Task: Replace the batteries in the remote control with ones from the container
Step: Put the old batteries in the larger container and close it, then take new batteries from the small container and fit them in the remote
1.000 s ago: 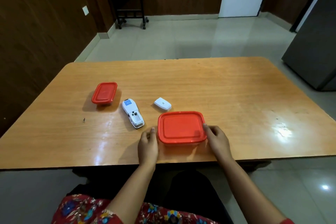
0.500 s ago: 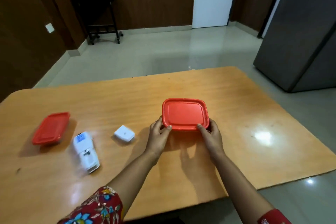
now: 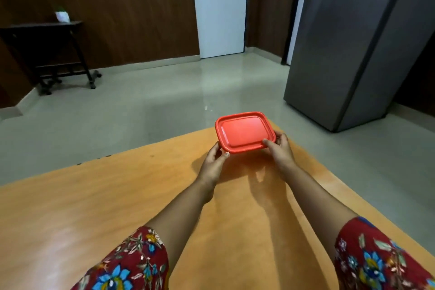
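A red lidded container (image 3: 244, 131) is held above the far right corner of the wooden table (image 3: 94, 207). My left hand (image 3: 213, 164) grips its near left corner, thumb on the rim. My right hand (image 3: 280, 150) grips its near right corner. The lid is on, so the contents are hidden. The remote control, its loose cover and the small red container are out of view.
A grey refrigerator (image 3: 353, 42) stands on the floor to the right, beyond the table. A white door (image 3: 220, 7) is in the back wall. A dark side table (image 3: 47, 52) with a small white pot (image 3: 62, 16) stands at the left wall.
Both hands lifted the red container from the table's near edge and carried it away toward the far right corner. My view swung right, so the remote, cover and small container left the frame.
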